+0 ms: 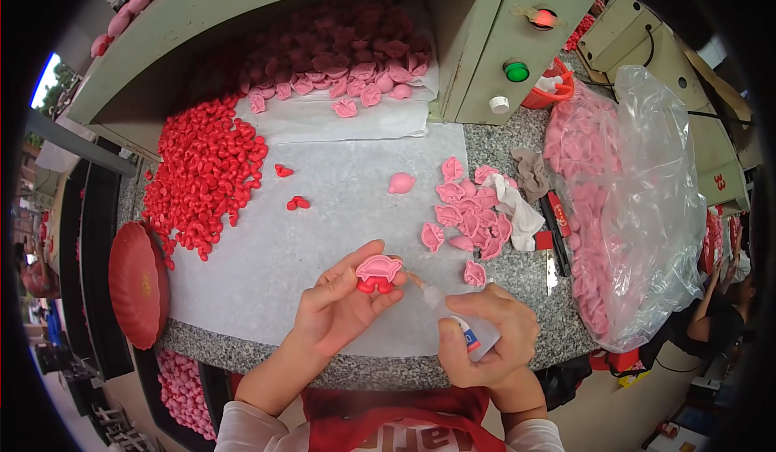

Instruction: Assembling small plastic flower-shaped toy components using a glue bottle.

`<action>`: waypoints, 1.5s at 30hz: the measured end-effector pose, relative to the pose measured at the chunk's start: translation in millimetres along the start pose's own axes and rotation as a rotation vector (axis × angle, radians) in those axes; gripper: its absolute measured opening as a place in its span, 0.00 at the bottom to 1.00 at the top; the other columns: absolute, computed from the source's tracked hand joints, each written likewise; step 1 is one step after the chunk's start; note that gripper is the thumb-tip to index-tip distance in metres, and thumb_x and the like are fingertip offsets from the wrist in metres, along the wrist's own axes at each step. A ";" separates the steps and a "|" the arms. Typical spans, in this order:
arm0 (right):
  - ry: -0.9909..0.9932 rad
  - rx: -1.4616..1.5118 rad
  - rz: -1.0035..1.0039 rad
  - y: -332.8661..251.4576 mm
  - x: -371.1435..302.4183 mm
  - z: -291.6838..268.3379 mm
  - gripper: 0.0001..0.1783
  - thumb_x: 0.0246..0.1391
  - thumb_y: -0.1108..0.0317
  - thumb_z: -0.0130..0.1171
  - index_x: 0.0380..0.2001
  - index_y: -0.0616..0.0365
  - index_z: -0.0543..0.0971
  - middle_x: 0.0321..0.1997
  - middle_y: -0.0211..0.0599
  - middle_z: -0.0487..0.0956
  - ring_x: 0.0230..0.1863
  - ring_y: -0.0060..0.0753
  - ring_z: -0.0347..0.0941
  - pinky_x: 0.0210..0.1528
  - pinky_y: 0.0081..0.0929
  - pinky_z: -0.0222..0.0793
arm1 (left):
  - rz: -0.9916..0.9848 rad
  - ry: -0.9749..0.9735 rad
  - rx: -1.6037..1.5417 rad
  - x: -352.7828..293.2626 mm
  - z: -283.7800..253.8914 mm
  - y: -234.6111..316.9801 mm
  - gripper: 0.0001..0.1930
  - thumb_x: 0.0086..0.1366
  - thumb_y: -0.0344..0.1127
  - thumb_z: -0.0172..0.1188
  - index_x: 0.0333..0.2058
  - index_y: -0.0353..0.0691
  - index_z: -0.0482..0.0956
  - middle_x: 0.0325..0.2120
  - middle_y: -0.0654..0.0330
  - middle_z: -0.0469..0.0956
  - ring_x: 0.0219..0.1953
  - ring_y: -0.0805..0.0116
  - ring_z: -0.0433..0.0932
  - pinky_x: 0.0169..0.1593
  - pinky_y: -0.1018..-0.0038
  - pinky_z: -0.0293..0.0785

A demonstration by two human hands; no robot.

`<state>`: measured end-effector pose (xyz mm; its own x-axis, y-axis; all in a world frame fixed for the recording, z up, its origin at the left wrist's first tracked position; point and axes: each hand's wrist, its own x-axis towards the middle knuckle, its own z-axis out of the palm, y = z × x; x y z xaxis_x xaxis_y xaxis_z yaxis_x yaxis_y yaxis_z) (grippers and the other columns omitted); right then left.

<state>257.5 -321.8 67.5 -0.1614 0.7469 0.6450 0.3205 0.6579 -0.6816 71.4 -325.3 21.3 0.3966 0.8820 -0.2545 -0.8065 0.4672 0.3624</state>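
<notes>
Between the fingertips of my left hand (330,302) is a pink hollow shell-shaped piece (378,269), with a small red two-lobed piece (375,285) against its lower edge. My right hand (503,335) is wrapped round a translucent squeeze bottle (438,300) with a thin nozzle. The nozzle tip points at the pink piece's right side; whether they touch I cannot tell. Both hands are above the front of a white sheet (323,185). Two loose bits lie beyond them, a red piece (297,203) and a pink rounded piece (401,182).
A heap of red pieces (202,169) covers the sheet's left, near a red fluted dish (137,290). Pink shells (473,210) lie right. More pink pieces (323,68) fill the green machine's opening. A clear bag (655,201) of pink pieces stands far right, beside a crumpled cloth (520,214).
</notes>
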 end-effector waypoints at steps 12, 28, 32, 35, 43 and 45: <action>-0.037 -0.006 0.009 -3.0 0.4 -1.3 0.17 0.30 0.78 0.59 0.30 0.62 0.71 0.22 0.34 0.75 0.10 0.26 0.61 0.11 0.19 0.54 | 0.001 -0.009 -0.025 1.0 -1.7 0.0 0.22 0.55 0.37 0.56 0.50 0.44 0.66 0.44 0.54 0.70 0.47 0.59 0.69 0.52 0.64 0.64; -0.064 -0.024 -0.003 -4.2 -1.1 1.3 0.14 0.30 0.77 0.57 0.28 0.63 0.71 0.21 0.33 0.75 0.11 0.26 0.62 0.12 0.19 0.56 | 0.018 -0.012 -0.003 1.6 -1.8 -0.3 0.22 0.56 0.37 0.55 0.50 0.44 0.65 0.45 0.53 0.69 0.47 0.60 0.69 0.51 0.63 0.65; -0.093 -0.016 0.023 -7.0 1.0 0.9 0.13 0.28 0.77 0.56 0.26 0.63 0.71 0.20 0.34 0.75 0.11 0.26 0.62 0.14 0.19 0.58 | 0.022 -0.014 0.006 1.6 -2.7 -0.4 0.22 0.56 0.37 0.54 0.51 0.44 0.64 0.46 0.53 0.69 0.48 0.60 0.69 0.51 0.63 0.65; -0.098 -0.019 0.016 -6.4 0.7 0.6 0.13 0.29 0.77 0.56 0.26 0.63 0.71 0.19 0.34 0.75 0.11 0.26 0.62 0.13 0.19 0.58 | 0.020 -0.020 0.012 1.9 -2.7 -0.6 0.22 0.56 0.37 0.54 0.51 0.44 0.64 0.46 0.53 0.69 0.47 0.60 0.69 0.51 0.63 0.65; -0.079 -0.001 0.017 -6.9 2.2 -1.0 0.14 0.29 0.76 0.58 0.27 0.62 0.72 0.19 0.32 0.74 0.10 0.25 0.61 0.12 0.18 0.56 | 0.023 0.021 -0.021 2.0 -2.3 0.2 0.23 0.58 0.37 0.52 0.52 0.40 0.62 0.46 0.52 0.68 0.49 0.59 0.68 0.52 0.65 0.65; -0.088 0.011 0.012 -7.6 1.9 0.8 0.15 0.30 0.76 0.59 0.29 0.61 0.72 0.19 0.31 0.74 0.11 0.24 0.62 0.11 0.17 0.56 | 0.028 0.022 -0.045 1.2 -2.8 1.3 0.24 0.59 0.36 0.51 0.53 0.36 0.59 0.46 0.51 0.69 0.50 0.58 0.67 0.53 0.66 0.63</action>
<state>254.0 -325.3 73.6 -0.2391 0.7601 0.6042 0.3126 0.6494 -0.6932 69.6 -323.7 18.9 0.3637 0.8931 -0.2646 -0.8366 0.4382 0.3288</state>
